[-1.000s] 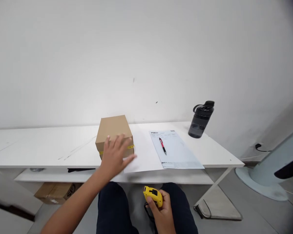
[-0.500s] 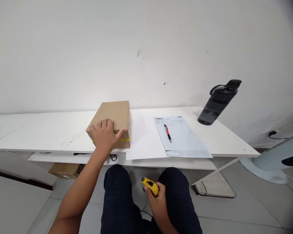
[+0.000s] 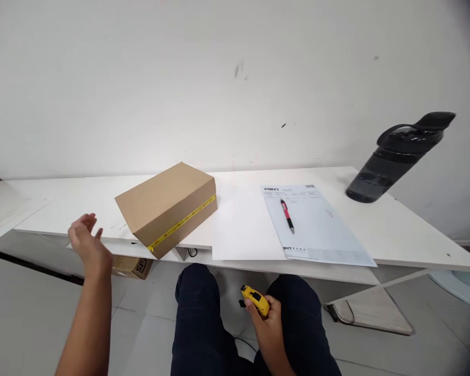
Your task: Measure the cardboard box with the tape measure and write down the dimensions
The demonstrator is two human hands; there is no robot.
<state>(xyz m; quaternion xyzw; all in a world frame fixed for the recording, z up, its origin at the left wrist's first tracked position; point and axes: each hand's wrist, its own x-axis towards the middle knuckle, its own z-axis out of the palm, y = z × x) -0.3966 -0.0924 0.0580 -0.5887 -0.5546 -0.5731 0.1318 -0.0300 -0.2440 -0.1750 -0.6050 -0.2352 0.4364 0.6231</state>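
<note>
A closed brown cardboard box sits turned at an angle on the white table, one corner jutting past the front edge. Yellow printed tape runs along its near side. To the left of the box, apart from it, my left hand is raised with loosely bent, parted fingers and holds nothing. Low between my knees, my right hand grips a yellow tape measure with black parts. Its palm side is hidden.
On the white table lie a blank white sheet and a printed form with a red-black pen. A dark water bottle stands at the right. Beneath the table is another carton. My knees are close to the shelf.
My left hand has let go of the box and moved left. The box has rotated, showing its long taped side. My right hand keeps hold of the tape measure. The view has shifted left.
</note>
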